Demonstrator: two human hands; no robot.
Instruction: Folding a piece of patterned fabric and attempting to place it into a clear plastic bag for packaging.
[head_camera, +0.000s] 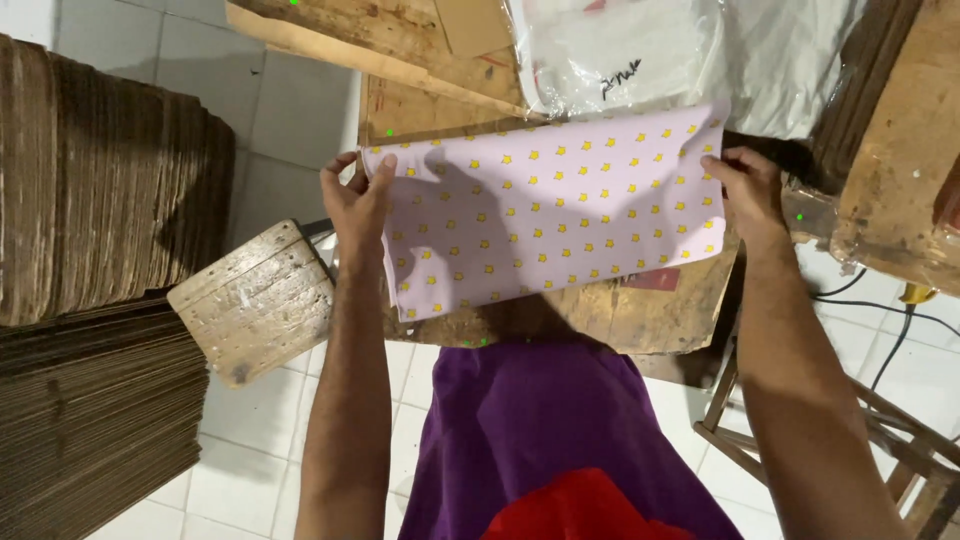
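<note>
Head view: a person is smoothing a folded pink cloth with yellow print (555, 215) at mid-frame on a worn wooden board (640, 315).
Left hand (355, 200) is pinching the cloth's left edge, right hand (745, 190) gripping its right edge; folding looks partly done, bagged cloth (620, 50) lying above.

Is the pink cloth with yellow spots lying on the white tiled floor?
No, the pink cloth lies on a worn wooden board, and the left hand and right hand hold its two ends.

cloth (550, 215) on table (640, 315) — cardboard stack (100, 300) left
</note>
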